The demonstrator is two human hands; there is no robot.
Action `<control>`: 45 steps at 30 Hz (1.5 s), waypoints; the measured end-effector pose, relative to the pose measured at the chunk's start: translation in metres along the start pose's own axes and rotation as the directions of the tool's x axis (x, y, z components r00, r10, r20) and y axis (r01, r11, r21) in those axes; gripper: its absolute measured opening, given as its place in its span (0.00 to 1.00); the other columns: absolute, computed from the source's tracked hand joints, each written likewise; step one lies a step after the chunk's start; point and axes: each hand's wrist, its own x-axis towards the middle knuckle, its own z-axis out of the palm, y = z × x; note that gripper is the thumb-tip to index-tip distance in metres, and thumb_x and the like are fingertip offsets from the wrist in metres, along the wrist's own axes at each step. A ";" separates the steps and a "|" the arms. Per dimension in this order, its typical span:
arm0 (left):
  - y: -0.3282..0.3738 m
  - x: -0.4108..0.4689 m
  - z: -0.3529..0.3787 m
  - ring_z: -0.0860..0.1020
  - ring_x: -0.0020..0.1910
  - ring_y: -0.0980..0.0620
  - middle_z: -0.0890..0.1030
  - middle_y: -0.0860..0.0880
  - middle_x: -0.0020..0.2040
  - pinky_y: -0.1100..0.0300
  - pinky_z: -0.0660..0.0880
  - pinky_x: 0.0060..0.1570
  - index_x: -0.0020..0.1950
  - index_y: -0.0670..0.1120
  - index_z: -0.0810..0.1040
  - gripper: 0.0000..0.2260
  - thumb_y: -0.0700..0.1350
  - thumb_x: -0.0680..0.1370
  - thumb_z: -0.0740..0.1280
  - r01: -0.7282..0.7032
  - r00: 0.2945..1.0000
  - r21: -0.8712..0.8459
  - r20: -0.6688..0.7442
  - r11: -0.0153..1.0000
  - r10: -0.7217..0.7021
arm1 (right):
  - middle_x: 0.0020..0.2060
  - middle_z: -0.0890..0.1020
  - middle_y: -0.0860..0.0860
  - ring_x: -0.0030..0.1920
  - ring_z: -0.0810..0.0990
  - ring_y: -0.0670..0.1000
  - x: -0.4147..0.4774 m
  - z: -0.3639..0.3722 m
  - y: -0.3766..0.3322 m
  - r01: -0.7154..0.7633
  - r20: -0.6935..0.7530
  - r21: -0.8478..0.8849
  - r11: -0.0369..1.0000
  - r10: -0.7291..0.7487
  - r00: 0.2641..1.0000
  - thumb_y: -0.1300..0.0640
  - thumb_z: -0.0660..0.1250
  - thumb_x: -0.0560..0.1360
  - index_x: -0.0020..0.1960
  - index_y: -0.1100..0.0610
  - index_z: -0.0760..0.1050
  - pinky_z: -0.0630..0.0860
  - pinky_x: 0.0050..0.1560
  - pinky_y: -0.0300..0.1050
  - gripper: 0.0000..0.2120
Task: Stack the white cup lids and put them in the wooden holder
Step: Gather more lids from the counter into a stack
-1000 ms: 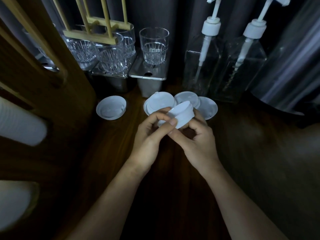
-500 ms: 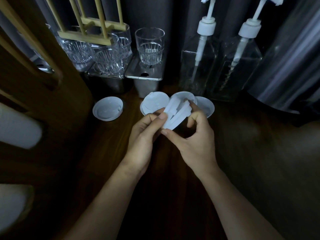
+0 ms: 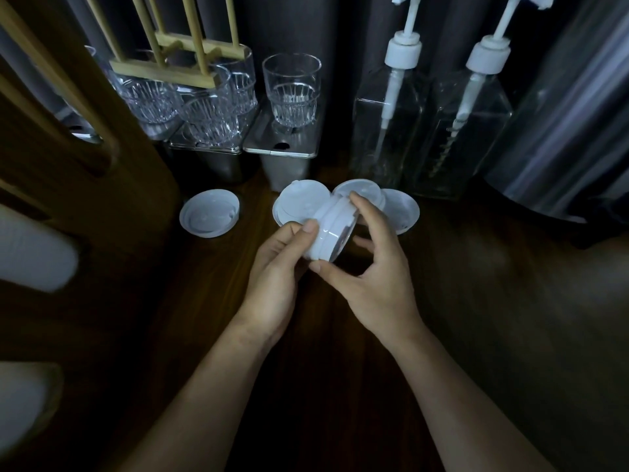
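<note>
Gripped between the left hand (image 3: 275, 267) and the right hand (image 3: 374, 277): a short stack of lids (image 3: 332, 233), white, tipped up on edge and held clear of the dark tabletop (image 3: 340, 369). Pressed the left thumb against the stack's near face, with the other fingers curled underneath. Wrapped the right hand round the far side, forefinger hooked over the top rim, thumb braced under the lower edge.

Found three loose lids (image 3: 299, 202) lying on the tabletop just behind the hands, bunched together and partly hidden by the stack. Found a single lid (image 3: 210, 212) further left, apart from the bunch, hollow side up.

Noted behind these a row of steel containers (image 3: 282, 148) carrying ribbed glass tumblers (image 3: 292, 90), and to the right two clear pump bottles (image 3: 388, 124) side by side. Spotted the wooden holder (image 3: 163, 68), a pale frame of upright rods, at the back left in front of the tumblers. Made out a dark wooden stand (image 3: 102, 199) at the far left, with blurred white shapes in its openings.
</note>
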 end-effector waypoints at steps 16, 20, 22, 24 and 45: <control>0.004 -0.002 -0.004 0.81 0.51 0.46 0.83 0.40 0.50 0.53 0.79 0.54 0.50 0.43 0.84 0.13 0.49 0.82 0.64 -0.090 0.991 0.045 0.102 0.995 0.085 | 0.73 0.68 0.42 0.76 0.68 0.49 -0.001 -0.005 -0.001 -0.008 0.113 0.049 0.999 0.003 0.994 0.60 0.81 0.70 0.81 0.49 0.62 0.77 0.69 0.53 0.46; 0.003 -0.008 0.002 0.82 0.52 0.54 0.84 0.49 0.50 0.63 0.77 0.54 0.49 0.45 0.85 0.12 0.46 0.85 0.63 -0.232 0.958 0.210 0.220 0.950 0.185 | 0.74 0.69 0.43 0.75 0.69 0.48 -0.001 -0.009 -0.001 -0.067 0.199 0.104 0.992 0.045 0.979 0.62 0.78 0.71 0.81 0.45 0.61 0.74 0.72 0.56 0.44; 0.001 -0.008 0.005 0.80 0.62 0.53 0.83 0.49 0.59 0.63 0.73 0.63 0.56 0.43 0.84 0.12 0.45 0.86 0.61 -0.316 0.930 0.277 0.279 0.908 0.239 | 0.74 0.69 0.45 0.76 0.70 0.47 -0.001 -0.010 -0.001 -0.081 0.204 0.130 0.988 0.053 0.978 0.61 0.78 0.72 0.81 0.46 0.60 0.73 0.73 0.53 0.44; 0.000 -0.009 0.007 0.79 0.66 0.49 0.82 0.48 0.62 0.61 0.72 0.66 0.61 0.42 0.83 0.14 0.46 0.86 0.59 -0.374 0.905 0.277 0.319 0.885 0.282 | 0.75 0.68 0.46 0.76 0.68 0.44 -0.001 -0.008 0.000 -0.067 0.156 0.106 0.992 0.050 0.987 0.60 0.79 0.72 0.82 0.48 0.60 0.72 0.74 0.45 0.45; 0.000 0.000 0.000 0.86 0.47 0.59 0.88 0.59 0.46 0.66 0.81 0.46 0.54 0.53 0.86 0.11 0.37 0.78 0.75 -0.246 0.954 0.395 -0.064 0.885 0.294 | 0.49 0.86 0.42 0.52 0.85 0.44 0.005 -0.011 -0.005 -0.213 -0.032 0.290 0.933 0.232 0.972 0.61 0.69 0.82 0.57 0.50 0.78 0.80 0.49 0.37 0.08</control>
